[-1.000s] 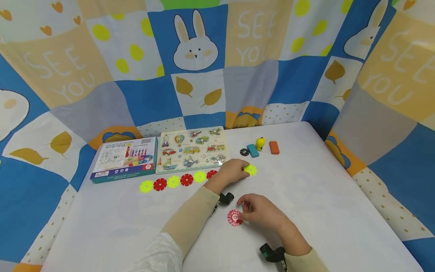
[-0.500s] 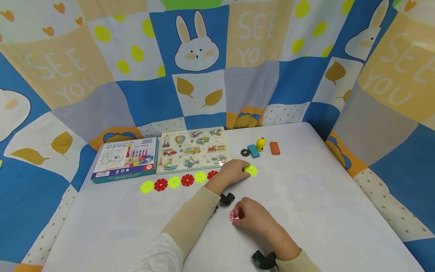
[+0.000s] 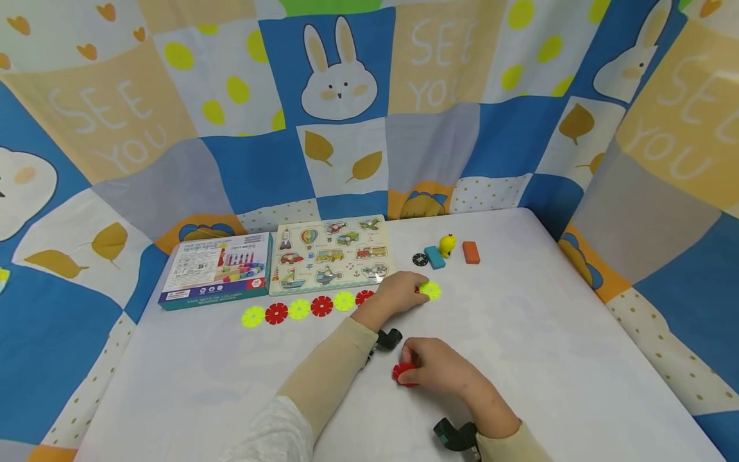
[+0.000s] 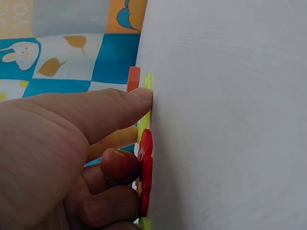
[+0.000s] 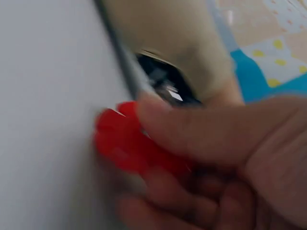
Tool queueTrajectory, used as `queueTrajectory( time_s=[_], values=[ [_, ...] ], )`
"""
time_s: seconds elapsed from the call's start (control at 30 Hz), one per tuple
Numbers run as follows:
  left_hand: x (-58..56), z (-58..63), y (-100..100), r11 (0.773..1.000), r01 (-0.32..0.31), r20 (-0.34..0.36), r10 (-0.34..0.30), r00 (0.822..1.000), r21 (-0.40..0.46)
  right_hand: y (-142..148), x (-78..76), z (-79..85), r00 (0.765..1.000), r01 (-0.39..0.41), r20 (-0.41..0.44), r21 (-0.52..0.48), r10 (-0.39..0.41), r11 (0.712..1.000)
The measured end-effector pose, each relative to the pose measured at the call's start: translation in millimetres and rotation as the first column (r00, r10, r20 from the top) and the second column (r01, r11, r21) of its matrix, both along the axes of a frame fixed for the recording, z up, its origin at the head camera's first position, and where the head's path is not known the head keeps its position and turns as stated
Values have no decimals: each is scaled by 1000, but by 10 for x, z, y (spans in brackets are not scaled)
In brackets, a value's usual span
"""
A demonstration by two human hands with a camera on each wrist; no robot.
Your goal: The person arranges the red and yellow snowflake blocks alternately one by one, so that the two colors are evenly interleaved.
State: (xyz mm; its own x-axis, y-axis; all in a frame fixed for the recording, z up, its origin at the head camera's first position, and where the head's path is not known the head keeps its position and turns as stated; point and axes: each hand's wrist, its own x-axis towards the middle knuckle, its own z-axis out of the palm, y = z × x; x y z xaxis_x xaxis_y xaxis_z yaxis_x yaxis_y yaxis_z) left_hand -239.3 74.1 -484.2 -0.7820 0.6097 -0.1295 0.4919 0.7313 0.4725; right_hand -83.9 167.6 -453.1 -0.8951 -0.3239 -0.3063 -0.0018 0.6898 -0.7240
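Note:
A row of notched, flower-shaped plastic discs in alternating yellow-green and red lies on the white table, starting with a yellow-green disc [image 3: 253, 316] at the left. At the right end of that row, my left hand [image 3: 395, 294] holds another yellow-green disc [image 3: 432, 290] flat by its edges with thumb and forefinger. A red disc [image 4: 146, 167] lies against it, under the curled fingers in the left wrist view. Nearer to me, my right hand [image 3: 441, 369] pinches a loose red disc [image 5: 120, 139] between thumb and fingers, just over the table. My left forearm and hand hide part of the row.
Behind the row lie a boxed set [image 3: 216, 269] and a wooden vehicle puzzle board [image 3: 329, 255]. At the back right stand a black patterned disc [image 3: 420, 259], a blue block [image 3: 435, 257], a small yellow toy figure [image 3: 447, 245] and an orange block [image 3: 471, 252]. A patterned curtain surrounds the table.
My right hand has closed on the red disc and picked it up from the table, turning it from its pale patterned face to plain red. My left hand stays on the yellow-green disc.

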Motion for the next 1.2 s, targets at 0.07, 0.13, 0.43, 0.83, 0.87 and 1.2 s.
queueTrajectory(
  time_s=[0.07, 0.13, 0.43, 0.83, 0.87, 1.2],
  values=[
    [-3, -1, -1, 1000, 1, -3, -1, 1000, 1, 67, -44, 113, 998, -42, 35, -85, 45, 996],
    [-3, 3, -2, 1000, 5, -2, -5, 1000, 2, 143, -102, 253, 996, -63, 60, -154, 73, 986],
    [14, -4, 23, 998, 34, 14, -35, 999, 47, 684, -434, 760, 997, 43, 79, -245, -24, 969],
    [-23, -33, 14, 1000, 21, -21, -21, 1000, -2, 1186, -910, 217, 910, 414, 34, -110, -413, 903],
    [-19, -36, 15, 1000, 24, -16, -24, 1000, -4, 1214, -915, 168, 901, 433, 41, -86, -431, 897],
    [4, -4, 1, 1000, 24, -10, -24, 1000, -10, 1213, -985, -45, 907, 421, 4, 66, -422, 905]
  ],
)
